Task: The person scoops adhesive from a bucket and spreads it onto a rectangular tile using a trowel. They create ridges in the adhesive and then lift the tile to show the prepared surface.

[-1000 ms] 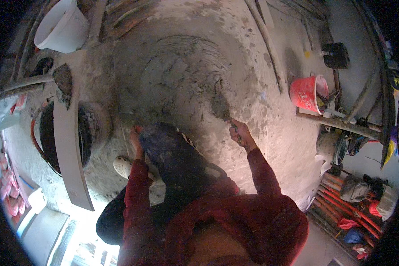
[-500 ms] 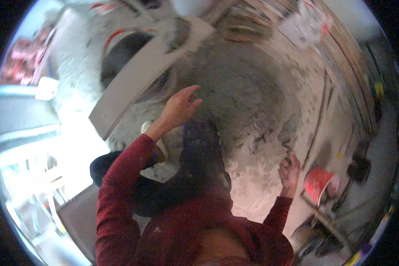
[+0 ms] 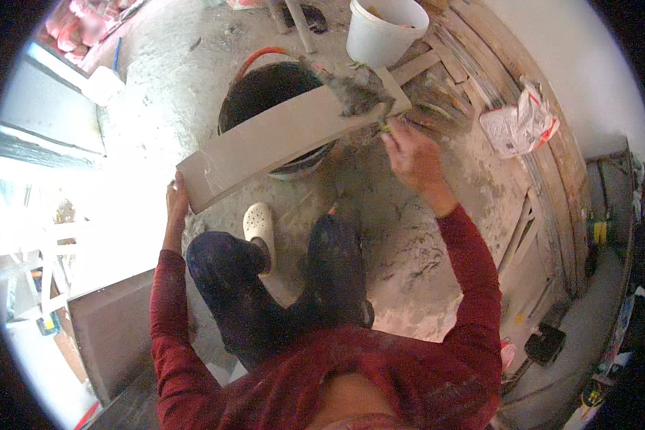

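Observation:
A long, narrow, pale tile strip lies across the top of a black bucket with an orange-red handle. My left hand grips the strip's near left end, thumb along the edge and the other fingers partly hidden. At the strip's far right end, my right hand is closed round the handle of a trowel. Wet grey mortar sits over that end and covers most of the trowel's blade, so where the blade meets the strip is hard to make out.
Beyond the strip's right end stands a white bucket. A white and red plastic bag rests on wooden boards along the right wall. My cream clog is on the floor close to the black bucket. A brown panel leans at the lower left.
My right hand has swung up from the floor at lower right to the strip's far end, bringing mortar. My left hand has moved left and down onto the strip's end. The view has shifted.

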Demonstrator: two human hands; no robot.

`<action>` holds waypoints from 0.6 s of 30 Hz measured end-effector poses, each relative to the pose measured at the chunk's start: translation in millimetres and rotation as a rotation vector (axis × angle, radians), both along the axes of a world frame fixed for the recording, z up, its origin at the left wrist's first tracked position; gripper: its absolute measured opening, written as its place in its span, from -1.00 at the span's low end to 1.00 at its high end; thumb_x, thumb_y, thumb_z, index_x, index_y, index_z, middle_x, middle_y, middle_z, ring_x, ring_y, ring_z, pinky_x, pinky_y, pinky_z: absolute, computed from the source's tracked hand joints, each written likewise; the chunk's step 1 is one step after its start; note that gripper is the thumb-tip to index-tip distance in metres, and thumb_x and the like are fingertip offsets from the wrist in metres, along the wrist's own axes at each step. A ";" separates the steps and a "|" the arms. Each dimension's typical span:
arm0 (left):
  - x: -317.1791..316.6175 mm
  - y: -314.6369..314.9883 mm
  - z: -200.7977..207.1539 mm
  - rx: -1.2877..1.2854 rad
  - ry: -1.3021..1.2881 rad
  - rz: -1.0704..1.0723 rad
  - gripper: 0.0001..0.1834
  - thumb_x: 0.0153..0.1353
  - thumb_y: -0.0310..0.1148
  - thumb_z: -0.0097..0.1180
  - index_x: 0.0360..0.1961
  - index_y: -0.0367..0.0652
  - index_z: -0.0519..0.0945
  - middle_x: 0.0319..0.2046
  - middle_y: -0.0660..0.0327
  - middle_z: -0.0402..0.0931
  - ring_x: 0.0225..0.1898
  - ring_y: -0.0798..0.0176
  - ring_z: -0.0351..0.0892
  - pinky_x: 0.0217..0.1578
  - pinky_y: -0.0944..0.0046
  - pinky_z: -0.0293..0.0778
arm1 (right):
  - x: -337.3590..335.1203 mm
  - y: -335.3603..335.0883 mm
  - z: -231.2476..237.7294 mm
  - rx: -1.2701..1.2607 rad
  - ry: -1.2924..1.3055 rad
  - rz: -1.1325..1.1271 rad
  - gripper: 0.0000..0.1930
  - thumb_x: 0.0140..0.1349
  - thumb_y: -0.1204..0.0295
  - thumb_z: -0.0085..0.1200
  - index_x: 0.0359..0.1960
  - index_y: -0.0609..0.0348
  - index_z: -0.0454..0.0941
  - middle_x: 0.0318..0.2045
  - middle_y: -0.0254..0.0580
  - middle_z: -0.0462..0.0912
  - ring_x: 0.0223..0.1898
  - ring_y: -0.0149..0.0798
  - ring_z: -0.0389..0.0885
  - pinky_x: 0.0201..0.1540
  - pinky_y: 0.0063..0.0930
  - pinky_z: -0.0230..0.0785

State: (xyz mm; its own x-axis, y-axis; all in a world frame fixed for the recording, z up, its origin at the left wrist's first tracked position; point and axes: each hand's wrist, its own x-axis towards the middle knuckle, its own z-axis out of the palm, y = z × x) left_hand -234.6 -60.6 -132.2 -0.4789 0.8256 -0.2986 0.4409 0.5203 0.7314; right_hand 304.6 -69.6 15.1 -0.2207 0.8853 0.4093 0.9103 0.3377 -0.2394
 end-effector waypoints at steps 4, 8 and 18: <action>35.6 -13.7 -10.5 0.109 -0.388 0.118 -0.10 0.41 0.33 -0.16 0.12 -0.51 0.52 -0.11 -0.07 0.59 -0.15 0.07 0.56 -0.14 0.07 0.49 | -5.9 32.9 -46.1 -0.012 -0.369 0.051 -0.65 0.32 0.26 0.14 0.09 0.07 0.58 -0.33 -0.10 0.64 -0.35 -0.04 0.66 -0.35 -0.15 0.56; 36.2 -17.0 2.3 0.095 -0.279 0.139 -0.20 0.46 0.23 -0.15 0.02 -0.48 0.58 -0.25 0.01 0.62 -0.26 0.15 0.55 -0.23 0.10 0.49 | -9.9 14.4 -42.4 0.030 -0.288 0.041 -0.69 0.32 0.28 0.13 0.05 0.05 0.60 -0.37 -0.16 0.62 -0.34 -0.09 0.64 -0.36 -0.19 0.55; 36.0 -13.5 -8.1 0.114 -0.300 0.146 -0.25 0.48 0.19 -0.15 -0.13 -0.48 0.62 -0.37 0.09 0.60 -0.34 0.22 0.52 -0.26 0.12 0.47 | -22.7 22.5 -20.1 0.014 -0.259 0.120 -0.69 0.30 0.28 0.13 0.03 0.06 0.61 -0.37 -0.19 0.61 -0.33 -0.10 0.63 -0.36 -0.21 0.55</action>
